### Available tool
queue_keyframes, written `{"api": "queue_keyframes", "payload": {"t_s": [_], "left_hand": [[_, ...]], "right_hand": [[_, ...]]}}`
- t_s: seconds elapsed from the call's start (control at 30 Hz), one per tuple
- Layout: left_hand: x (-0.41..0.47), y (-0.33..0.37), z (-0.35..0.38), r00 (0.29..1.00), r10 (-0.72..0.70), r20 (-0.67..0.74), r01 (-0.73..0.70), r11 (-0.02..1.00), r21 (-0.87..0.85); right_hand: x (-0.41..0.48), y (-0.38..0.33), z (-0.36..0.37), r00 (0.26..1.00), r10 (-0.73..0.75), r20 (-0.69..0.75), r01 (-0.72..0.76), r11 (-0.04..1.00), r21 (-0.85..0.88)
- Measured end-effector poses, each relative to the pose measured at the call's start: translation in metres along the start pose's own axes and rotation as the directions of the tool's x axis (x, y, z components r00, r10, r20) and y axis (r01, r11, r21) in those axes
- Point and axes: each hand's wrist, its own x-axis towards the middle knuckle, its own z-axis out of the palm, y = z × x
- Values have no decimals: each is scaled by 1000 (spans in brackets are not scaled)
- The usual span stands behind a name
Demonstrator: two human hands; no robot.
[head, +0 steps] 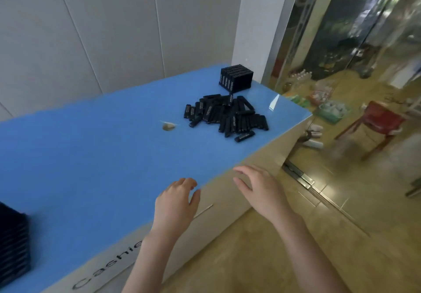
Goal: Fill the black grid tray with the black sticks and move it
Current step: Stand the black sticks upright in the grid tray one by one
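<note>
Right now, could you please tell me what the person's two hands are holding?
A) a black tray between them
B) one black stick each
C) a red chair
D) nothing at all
D: the left hand and the right hand hover empty at the near edge of the blue counter, with the black sticks piled farther along it.

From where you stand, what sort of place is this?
Probably a shop's checkout: the blue-topped counter bears lettering starting "Cashie", a glass door stands beside it, and bottles and packed goods lie beyond.
</note>
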Motion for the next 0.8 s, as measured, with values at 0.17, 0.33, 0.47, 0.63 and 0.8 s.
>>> {"api": "queue_keyframes", "payload": {"t_s": [0.17, 0.33, 0.47, 0.63, 0.8], "left_hand": [[29, 48, 26, 1000, -14, 20, 14, 1000, -8], [71, 70, 44, 999, -48, -4, 48, 998, -29], [115, 86, 60, 997, -72, -31, 71, 997, -37], [173, 105, 74, 995, -97, -34, 95, 995, -39], [220, 120, 82, 985, -157, -67, 154, 987, -36]], "right_hand": [[14, 56, -25, 1000, 14, -18, -14, 1000, 9], [50, 100, -32, 997, 47, -64, -44, 998, 53], [96, 131, -35, 996, 72, -54, -66, 993, 95], [164, 168, -28, 986, 162, -33, -151, 963, 223], [224, 198, -10, 949, 277, 150, -308, 916, 256]]}}
